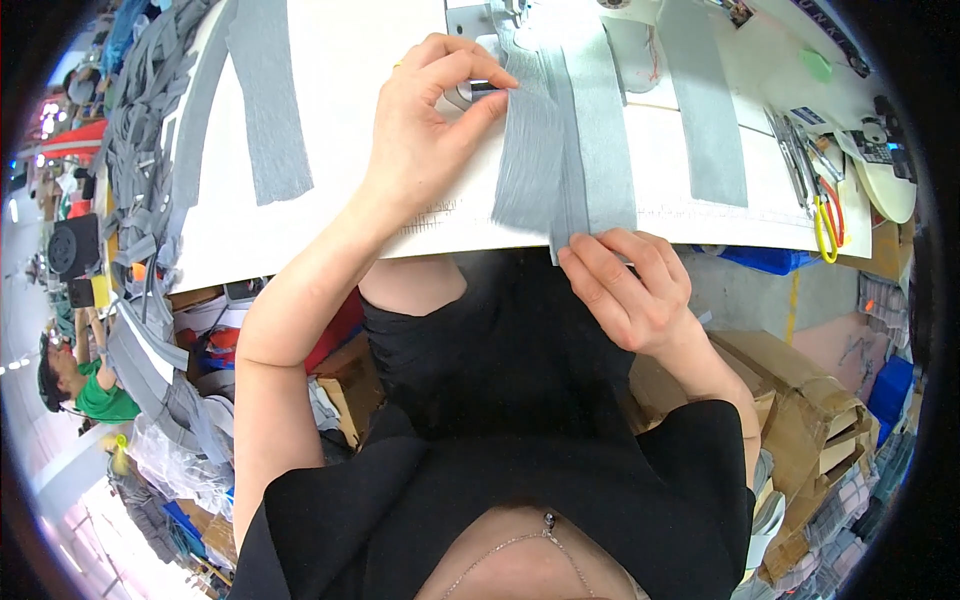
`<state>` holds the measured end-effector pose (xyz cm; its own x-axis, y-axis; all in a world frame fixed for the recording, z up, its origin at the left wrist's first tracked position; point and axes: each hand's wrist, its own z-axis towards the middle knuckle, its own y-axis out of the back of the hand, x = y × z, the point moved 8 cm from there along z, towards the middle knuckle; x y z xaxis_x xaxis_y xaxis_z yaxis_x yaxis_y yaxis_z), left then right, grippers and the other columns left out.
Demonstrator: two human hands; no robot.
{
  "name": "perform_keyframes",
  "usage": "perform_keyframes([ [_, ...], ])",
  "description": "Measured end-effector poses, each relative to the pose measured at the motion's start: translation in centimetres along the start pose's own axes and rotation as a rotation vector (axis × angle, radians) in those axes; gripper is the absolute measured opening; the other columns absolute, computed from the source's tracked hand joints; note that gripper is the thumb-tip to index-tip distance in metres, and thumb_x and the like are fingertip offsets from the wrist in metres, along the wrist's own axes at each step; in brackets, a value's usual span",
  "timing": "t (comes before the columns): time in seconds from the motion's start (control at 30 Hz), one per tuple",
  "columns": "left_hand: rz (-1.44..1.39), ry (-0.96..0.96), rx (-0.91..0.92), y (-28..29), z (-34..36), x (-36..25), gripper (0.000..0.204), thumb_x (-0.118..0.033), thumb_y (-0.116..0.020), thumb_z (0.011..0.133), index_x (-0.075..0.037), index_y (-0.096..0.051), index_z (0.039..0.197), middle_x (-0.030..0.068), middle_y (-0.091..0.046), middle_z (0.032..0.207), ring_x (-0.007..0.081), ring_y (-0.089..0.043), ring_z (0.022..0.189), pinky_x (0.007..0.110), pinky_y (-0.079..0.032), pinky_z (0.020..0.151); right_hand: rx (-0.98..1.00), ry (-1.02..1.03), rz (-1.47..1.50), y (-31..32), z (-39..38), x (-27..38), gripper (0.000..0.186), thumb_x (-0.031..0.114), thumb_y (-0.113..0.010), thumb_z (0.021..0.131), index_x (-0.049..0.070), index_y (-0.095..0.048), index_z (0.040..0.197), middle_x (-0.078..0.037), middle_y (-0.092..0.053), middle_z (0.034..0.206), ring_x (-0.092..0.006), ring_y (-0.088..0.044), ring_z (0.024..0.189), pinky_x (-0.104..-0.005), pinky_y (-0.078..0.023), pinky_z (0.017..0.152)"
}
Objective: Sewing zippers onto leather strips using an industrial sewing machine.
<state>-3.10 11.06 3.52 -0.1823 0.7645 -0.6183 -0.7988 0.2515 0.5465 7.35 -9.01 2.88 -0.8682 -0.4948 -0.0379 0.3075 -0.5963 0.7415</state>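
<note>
My left hand (pixel 428 125) pinches the upper left edge of a grey fabric strip (pixel 527 165), close to the sewing machine's needle area (pixel 518 12). Alongside that strip runs a narrow grey band (pixel 567 150) that looks like a zipper tape. A wider, smoother grey panel (pixel 603 140) borders it on the right. At the table's front edge, my right hand (pixel 635 285) is closed on the lower end of the narrow band, which hangs slightly over the edge. Whatever lies behind my left fingers is partly hidden.
Separate grey strips (pixel 270 110) lie at left, and another panel (pixel 705 110) at right. Yellow-and-red-handled scissors (pixel 828 220) and metal tools sit at the right edge. Grey strips (pixel 140 110) pile up far left. Cardboard boxes (pixel 800 410) stand below right; a person in green (pixel 105 400) is at left.
</note>
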Motion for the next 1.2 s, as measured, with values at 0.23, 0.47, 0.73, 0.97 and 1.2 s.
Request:
perform_keyframes([
  [0.23,-0.149,0.299,-0.055,-0.3,-0.3,1.5,0.016,-0.016,-0.081,0.088,-0.003,-0.075,0.094,0.0058,-0.074,0.09,0.0168,-0.067,0.086,0.031,-0.052,0.081,0.02,-0.02,0.027,0.0,0.1,-0.2,0.025,0.01,-0.072,0.073,0.005,-0.075,0.098,-0.005,-0.071,0.101,-0.0217,-0.066,0.091,-0.0327,-0.053,0.073],
  [0.47,0.02,0.07,0.003,-0.1,0.0,-0.4,0.015,-0.009,-0.082,0.079,-0.007,-0.079,0.093,0.0047,-0.074,0.091,0.025,-0.067,0.093,0.037,-0.049,0.093,0.049,-0.007,0.037,0.0,0.3,-0.2,0.022,0.011,-0.071,0.077,0.005,-0.074,0.098,-0.005,-0.07,0.103,-0.0214,-0.065,0.093,-0.033,-0.053,0.075],
  [0.73,0.082,0.075,-0.007,-0.8,0.0,-0.5,0.013,-0.003,-0.079,0.076,-0.01,-0.081,0.087,0.0074,-0.069,0.117,0.027,-0.061,0.11,0.043,-0.042,0.103,0.034,-0.016,0.068,-0.2,0.2,0.0,0.022,0.01,-0.072,0.078,0.005,-0.074,0.099,-0.005,-0.07,0.103,-0.0212,-0.066,0.091,-0.033,-0.052,0.075],
  [0.97,0.158,-0.225,0.291,-2.2,-0.2,-3.0,0.038,0.008,-0.068,0.078,-0.015,-0.082,0.105,0.0095,-0.062,0.13,0.0303,-0.051,0.129,0.043,-0.042,0.107,0.014,-0.028,0.085,-0.4,0.1,0.0,0.022,0.01,-0.074,0.077,0.005,-0.074,0.099,-0.006,-0.07,0.103,-0.0218,-0.066,0.09,-0.0338,-0.052,0.074],
  [1.2,0.024,0.244,-0.007,-0.7,0.4,0.9,0.012,-0.003,-0.079,0.081,-0.003,-0.075,0.092,0.0079,-0.071,0.109,0.0252,-0.063,0.103,0.037,-0.049,0.087,0.006,-0.028,0.093,-0.4,0.1,-0.1,0.021,0.011,-0.075,0.077,0.005,-0.075,0.097,-0.007,-0.07,0.102,-0.0217,-0.066,0.09,-0.0336,-0.052,0.074],
])
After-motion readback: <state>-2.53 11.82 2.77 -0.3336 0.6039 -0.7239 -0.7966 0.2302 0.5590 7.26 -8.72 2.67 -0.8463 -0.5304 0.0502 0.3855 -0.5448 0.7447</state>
